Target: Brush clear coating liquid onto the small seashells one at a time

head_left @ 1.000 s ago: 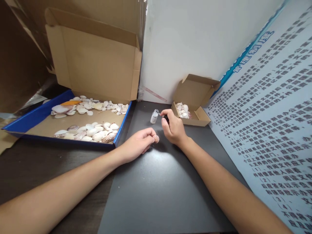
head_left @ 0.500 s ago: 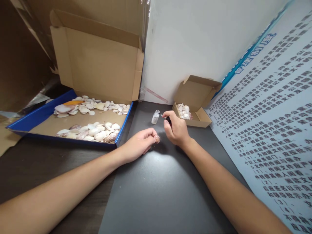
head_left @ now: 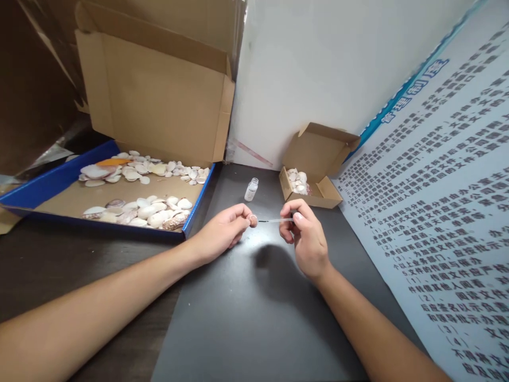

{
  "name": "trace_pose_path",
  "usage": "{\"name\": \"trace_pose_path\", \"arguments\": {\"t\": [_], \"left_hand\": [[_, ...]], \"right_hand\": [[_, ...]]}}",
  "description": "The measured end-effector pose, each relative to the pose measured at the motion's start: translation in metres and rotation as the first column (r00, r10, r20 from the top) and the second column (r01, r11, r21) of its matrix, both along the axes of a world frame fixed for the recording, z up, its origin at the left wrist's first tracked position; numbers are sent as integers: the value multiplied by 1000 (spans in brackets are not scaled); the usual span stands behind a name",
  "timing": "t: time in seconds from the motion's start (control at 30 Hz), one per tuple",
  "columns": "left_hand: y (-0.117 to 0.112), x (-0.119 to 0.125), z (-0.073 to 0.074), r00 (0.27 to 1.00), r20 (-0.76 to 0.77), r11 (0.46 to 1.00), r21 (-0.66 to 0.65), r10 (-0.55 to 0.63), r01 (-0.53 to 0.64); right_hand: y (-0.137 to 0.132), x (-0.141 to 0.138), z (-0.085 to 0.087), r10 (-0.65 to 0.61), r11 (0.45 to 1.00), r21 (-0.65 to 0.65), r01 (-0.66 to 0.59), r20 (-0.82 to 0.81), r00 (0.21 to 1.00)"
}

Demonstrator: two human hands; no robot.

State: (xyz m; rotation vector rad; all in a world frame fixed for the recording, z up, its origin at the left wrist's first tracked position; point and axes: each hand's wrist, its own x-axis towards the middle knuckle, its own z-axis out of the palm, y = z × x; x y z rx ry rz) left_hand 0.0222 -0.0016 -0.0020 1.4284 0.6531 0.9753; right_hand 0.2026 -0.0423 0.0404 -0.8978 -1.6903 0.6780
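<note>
Between the thumb and fingers of my left hand (head_left: 225,229) is a small brownish seashell (head_left: 253,220). My right hand (head_left: 305,236) pinches a thin brush (head_left: 274,220) by its dark cap end, most of which the fingers cover. The stem is pale, and its dark tip points left, at or very close to the shell; whether it touches I cannot tell. Just beyond both hands, a small clear glass bottle (head_left: 251,190) with a pale label and whitish contents stands upright and uncapped on the dark grey mat (head_left: 230,318).
On the left lies a blue-edged cardboard box (head_left: 79,199), lid raised, with white and brown shells (head_left: 155,212) in two groups. A smaller open box (head_left: 326,193) at the back right holds pale shells (head_left: 298,181). A printed sheet (head_left: 445,185) borders the right side.
My right hand has drawn the brush out from the bottle's mouth and brought it down toward the shell. My left hand still grips the shell, almost in place. The view has shifted slightly.
</note>
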Motion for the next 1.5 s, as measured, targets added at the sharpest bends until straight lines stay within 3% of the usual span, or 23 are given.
{"name": "trace_pose_path", "arguments": {"t": [0.43, 0.7, 0.83, 1.03, 1.23, 1.43, 1.5], "left_hand": [[-4, 1, 4, 999, 19, 999, 17, 40, -40], [-6, 0, 7, 977, 213, 981, -187, -6, 47], [-7, 1, 8, 968, 250, 964, -249, -31, 95], [-6, -1, 8, 959, 280, 955, -275, -29, 109], [-5, -1, 9, 955, 297, 953, -286, -14, 103], [-6, -1, 10, 953, 301, 950, -296, -10, 104], [-6, -1, 10, 953, 302, 949, -297, -9, 103]], "right_hand": [[5, 6, -9, -4, 996, -85, 14, 112, 994], [3, 4, -7, -10, 998, -65, 12, 28, 1000], [2, 3, -7, -3, 997, -77, 9, 81, 997], [3, 5, -6, -100, 993, -48, 104, 80, 992], [0, 4, -11, 9, 998, -62, -6, 57, 998], [3, 6, -10, -103, 993, -47, 109, 128, 986], [2, 6, -10, -78, 996, -35, 82, 98, 992]]}}
